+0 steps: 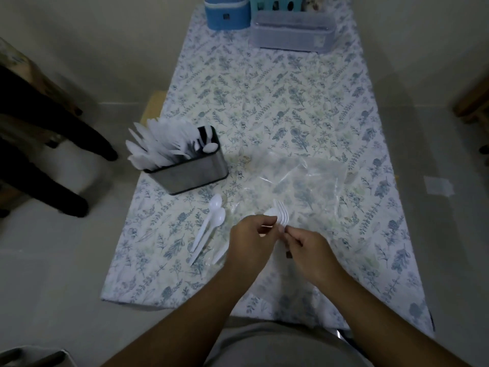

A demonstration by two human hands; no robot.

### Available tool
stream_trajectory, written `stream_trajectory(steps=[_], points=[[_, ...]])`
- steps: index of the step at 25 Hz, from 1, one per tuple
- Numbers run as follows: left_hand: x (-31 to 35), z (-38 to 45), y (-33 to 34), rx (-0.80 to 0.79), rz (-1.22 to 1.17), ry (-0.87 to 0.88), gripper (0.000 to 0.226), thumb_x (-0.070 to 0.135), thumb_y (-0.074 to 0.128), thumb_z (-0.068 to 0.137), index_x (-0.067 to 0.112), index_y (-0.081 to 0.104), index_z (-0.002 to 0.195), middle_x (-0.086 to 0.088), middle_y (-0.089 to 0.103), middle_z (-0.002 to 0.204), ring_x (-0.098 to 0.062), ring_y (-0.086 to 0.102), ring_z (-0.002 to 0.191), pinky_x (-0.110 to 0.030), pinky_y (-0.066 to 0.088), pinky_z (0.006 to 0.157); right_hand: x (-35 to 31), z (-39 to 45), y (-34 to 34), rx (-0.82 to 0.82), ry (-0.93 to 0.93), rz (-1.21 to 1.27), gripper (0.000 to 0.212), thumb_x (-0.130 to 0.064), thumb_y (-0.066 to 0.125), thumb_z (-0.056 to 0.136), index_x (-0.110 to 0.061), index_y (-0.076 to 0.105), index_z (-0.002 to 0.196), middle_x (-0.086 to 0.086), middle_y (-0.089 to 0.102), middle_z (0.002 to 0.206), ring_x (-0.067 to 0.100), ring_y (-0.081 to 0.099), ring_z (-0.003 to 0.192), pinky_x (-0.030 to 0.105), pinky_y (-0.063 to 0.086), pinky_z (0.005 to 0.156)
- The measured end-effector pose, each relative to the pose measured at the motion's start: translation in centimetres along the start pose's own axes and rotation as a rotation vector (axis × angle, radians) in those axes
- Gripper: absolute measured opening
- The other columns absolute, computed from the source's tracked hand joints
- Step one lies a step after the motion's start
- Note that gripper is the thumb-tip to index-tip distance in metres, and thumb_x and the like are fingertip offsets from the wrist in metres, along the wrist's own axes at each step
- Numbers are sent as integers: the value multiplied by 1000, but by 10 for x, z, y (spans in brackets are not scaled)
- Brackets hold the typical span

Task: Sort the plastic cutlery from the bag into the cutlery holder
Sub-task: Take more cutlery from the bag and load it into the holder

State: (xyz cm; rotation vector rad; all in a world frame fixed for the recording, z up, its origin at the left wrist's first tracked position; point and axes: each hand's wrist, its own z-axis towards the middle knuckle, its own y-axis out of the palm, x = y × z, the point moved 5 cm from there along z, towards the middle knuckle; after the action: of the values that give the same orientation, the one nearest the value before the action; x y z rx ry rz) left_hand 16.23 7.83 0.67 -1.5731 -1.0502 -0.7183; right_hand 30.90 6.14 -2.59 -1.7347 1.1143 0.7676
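1. A long table (277, 107) fills the middle of the view, covered in a pale cloth printed with blue-grey leaf sprigs; the fabric looks soft and matte.
2. At the far end stand a round blue container (227, 14), a teal slotted basket (277, 5) and a frosted lidded box (291, 33), all well apart from the work.
3. A clear plastic bag (299, 181) lies flat and crinkled near the middle, glossy and apparently almost empty.
4. The cutlery holder (190, 173), a brushed-metal rectangular caddy, sits at the left edge, its left side packed with upright white pieces.
5. The left hand (251, 234) is closed around a small bunch of white forks (281, 214), tines pointing away.
6. The right hand (304, 243) pinches the handles of the same bunch, fingers nearly closed.
7. Two white spoons (209, 226) lie loose just left of the hands, smooth and thin; another white piece (220, 254) lies beside them, partly hidden.
8. Judgement: squaring the fork handles together before carrying them over should let them drop cleanly into one compartment, since the light plastic would scatter easily.
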Motion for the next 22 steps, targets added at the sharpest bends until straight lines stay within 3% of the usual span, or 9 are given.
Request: stream_trajectory(steps=[2,4,7,9,14,17,19,22], points=[[2,2,-29,69,-16,25,16,24,75,87,21,77,103,14,74,93,8,67,86,-4,48,71,-23,7,16,-67,-33,111,23,-21,56,101,-28,77,108,-3,79,94,12,76,87,37,62,83],[7,4,-61,145,-46,52,15,19,76,86,19,77,101,16,71,90,11,65,87,-4,48,68,-56,15,32,-117,-84,207,25,-14,58,100,-30,77,101,-3,80,95,13,77,88,35,63,84],[18,14,-113,252,-52,152,17,14,77,85,19,76,102,14,69,93,9,65,89,-6,50,68,-111,33,53,-156,-146,305,18,-9,64,96,-12,79,106,4,81,95,20,77,89,37,63,85],[28,29,-144,290,-28,237,18,12,77,85,17,74,103,12,69,96,7,66,89,-9,53,72,-148,48,64,-156,-189,318,16,-8,67,93,-11,78,104,3,80,90,20,77,87,36,63,85],[69,72,-207,432,66,477,17,10,76,85,10,70,101,5,63,98,9,57,92,-2,44,76,-235,86,68,-35,-381,164,15,-14,73,90,-12,80,102,0,80,86,13,78,79,32,61,81],[75,92,-219,422,-33,486,18,9,74,87,9,67,104,10,60,101,4,59,98,-4,47,74,-258,101,70,45,-437,93,15,-21,75,88,-20,81,102,-4,80,79,13,76,75,35,62,79],[71,101,-218,399,-40,490,19,9,74,87,8,66,104,4,62,104,0,59,101,-7,50,76,-260,106,71,97,-445,52,14,-23,76,87,-23,81,100,-6,78,73,14,75,71,35,62,76],[61,109,-212,355,5,425,20,11,74,87,11,65,105,2,62,107,-8,62,103,-21,57,84,-252,112,73,142,-427,-27,12,-24,76,86,-23,82,97,-4,76,69,18,71,68,35,59,71]])
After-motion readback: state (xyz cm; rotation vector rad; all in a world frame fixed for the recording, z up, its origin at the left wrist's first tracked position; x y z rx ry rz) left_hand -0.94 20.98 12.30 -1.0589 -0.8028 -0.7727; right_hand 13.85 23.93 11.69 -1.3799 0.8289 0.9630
